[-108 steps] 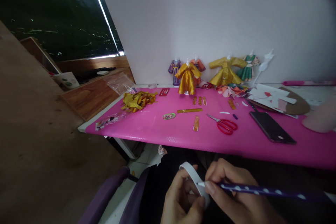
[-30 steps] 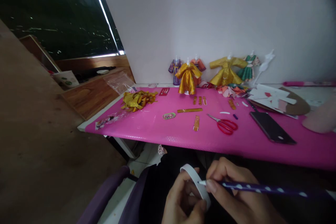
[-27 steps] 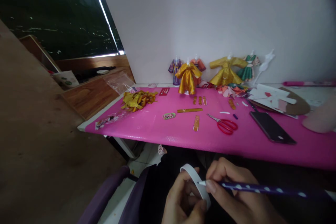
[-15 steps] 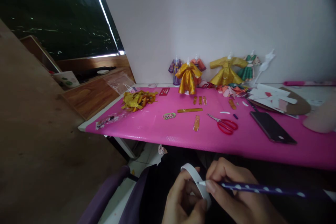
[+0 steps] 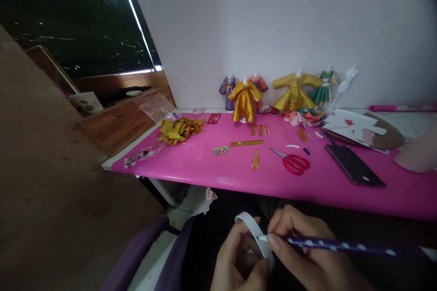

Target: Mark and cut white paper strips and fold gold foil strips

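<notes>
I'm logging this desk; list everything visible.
table: one, pink, centre
dresses: five, mixed colours, at back
bare mannequin: one, white, back right
scraps: one pile, gold, table left
strip: one, gold, table middle
small pieces: several, mixed colours, across table
scissors: one pair, red, table centre
phone: one, black, table right
papers: several, white, back right
cup: one, white, far left
chair: one, purple, lower left
band: one, white, lower centre
pen: one, purple, lower right
hands: two, bare, lower centre

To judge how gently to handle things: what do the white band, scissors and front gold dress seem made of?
White band: probably plastic or stiff card, smooth and matt, evenly curved.
Scissors: metal blades, grey with a slight shine; red handles, likely plastic, evenly coloured.
Front gold dress: satin-like fabric, glossy, bright highlights along its folds.
</notes>
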`<state>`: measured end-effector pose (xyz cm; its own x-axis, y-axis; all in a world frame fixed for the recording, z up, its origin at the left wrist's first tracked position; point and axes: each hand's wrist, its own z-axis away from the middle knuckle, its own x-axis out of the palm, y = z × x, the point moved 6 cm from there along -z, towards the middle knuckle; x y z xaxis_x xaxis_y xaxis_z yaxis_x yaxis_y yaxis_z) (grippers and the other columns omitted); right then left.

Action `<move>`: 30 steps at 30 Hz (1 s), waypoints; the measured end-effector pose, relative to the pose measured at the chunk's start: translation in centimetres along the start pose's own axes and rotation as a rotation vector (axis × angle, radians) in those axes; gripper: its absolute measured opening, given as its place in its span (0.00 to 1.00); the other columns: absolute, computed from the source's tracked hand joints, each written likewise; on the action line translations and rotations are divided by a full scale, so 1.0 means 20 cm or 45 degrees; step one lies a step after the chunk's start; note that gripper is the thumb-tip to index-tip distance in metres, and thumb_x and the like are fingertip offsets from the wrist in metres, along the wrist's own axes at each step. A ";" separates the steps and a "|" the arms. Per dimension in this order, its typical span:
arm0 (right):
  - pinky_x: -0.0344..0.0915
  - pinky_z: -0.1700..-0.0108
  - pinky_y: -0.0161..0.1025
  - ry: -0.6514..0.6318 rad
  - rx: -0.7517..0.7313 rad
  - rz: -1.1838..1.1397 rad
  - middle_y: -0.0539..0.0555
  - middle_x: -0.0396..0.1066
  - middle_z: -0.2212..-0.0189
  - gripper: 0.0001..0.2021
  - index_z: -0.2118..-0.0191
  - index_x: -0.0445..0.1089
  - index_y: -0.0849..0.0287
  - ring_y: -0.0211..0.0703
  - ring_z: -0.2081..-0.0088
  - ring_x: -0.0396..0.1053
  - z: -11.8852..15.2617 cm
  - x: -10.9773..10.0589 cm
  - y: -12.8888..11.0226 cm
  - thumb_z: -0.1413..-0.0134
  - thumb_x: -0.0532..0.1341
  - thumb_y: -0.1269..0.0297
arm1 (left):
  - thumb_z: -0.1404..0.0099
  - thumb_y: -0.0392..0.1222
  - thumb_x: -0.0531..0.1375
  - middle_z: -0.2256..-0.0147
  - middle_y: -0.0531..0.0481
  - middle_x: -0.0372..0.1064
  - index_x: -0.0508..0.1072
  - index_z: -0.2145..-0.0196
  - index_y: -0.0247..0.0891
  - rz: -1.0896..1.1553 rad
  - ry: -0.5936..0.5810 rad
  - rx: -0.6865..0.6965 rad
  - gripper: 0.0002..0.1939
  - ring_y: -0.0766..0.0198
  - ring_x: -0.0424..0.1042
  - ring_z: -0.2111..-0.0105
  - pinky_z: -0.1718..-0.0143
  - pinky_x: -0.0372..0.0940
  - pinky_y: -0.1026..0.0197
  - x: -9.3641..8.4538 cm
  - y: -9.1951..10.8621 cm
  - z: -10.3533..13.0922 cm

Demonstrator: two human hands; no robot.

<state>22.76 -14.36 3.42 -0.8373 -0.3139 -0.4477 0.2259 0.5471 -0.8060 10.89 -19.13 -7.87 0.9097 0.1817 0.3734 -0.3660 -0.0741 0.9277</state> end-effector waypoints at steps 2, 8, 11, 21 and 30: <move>0.67 0.74 0.32 -0.014 -0.024 -0.024 0.46 0.68 0.77 0.09 0.71 0.63 0.54 0.37 0.76 0.69 0.00 0.00 0.00 0.38 0.54 0.67 | 0.47 0.39 0.69 0.71 0.52 0.67 0.75 0.51 0.43 0.010 -0.014 -0.008 0.24 0.66 0.63 0.75 0.75 0.57 0.65 0.00 0.00 0.00; 0.68 0.74 0.32 0.000 0.012 -0.017 0.47 0.67 0.77 0.09 0.71 0.63 0.54 0.38 0.76 0.69 0.00 0.00 0.00 0.37 0.54 0.67 | 0.47 0.41 0.68 0.71 0.51 0.70 0.75 0.51 0.42 -0.014 0.013 -0.018 0.23 0.65 0.65 0.74 0.75 0.59 0.64 0.00 0.00 0.01; 0.68 0.74 0.32 -0.007 0.007 -0.017 0.46 0.67 0.78 0.09 0.70 0.63 0.54 0.38 0.76 0.69 0.00 0.00 0.00 0.38 0.54 0.66 | 0.48 0.40 0.69 0.70 0.51 0.70 0.75 0.51 0.42 -0.036 0.007 -0.029 0.25 0.65 0.66 0.74 0.75 0.59 0.64 0.00 0.00 0.01; 0.69 0.72 0.31 0.011 0.032 -0.004 0.45 0.69 0.77 0.08 0.71 0.63 0.53 0.37 0.75 0.71 0.01 0.00 0.00 0.38 0.55 0.67 | 0.48 0.41 0.69 0.69 0.50 0.69 0.76 0.51 0.41 -0.011 0.001 -0.024 0.25 0.65 0.65 0.73 0.75 0.60 0.64 -0.01 -0.02 0.01; 0.69 0.72 0.32 0.001 0.045 0.020 0.46 0.69 0.76 0.08 0.70 0.63 0.53 0.38 0.75 0.71 0.00 0.00 0.01 0.39 0.54 0.66 | 0.47 0.43 0.69 0.71 0.52 0.68 0.76 0.51 0.42 0.004 -0.005 -0.008 0.24 0.67 0.63 0.76 0.77 0.57 0.66 0.00 -0.01 0.01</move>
<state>22.83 -14.28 3.23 -0.8338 -0.3049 -0.4602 0.2564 0.5244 -0.8120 10.98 -19.27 -7.98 0.9095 0.1774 0.3760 -0.3698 -0.0681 0.9266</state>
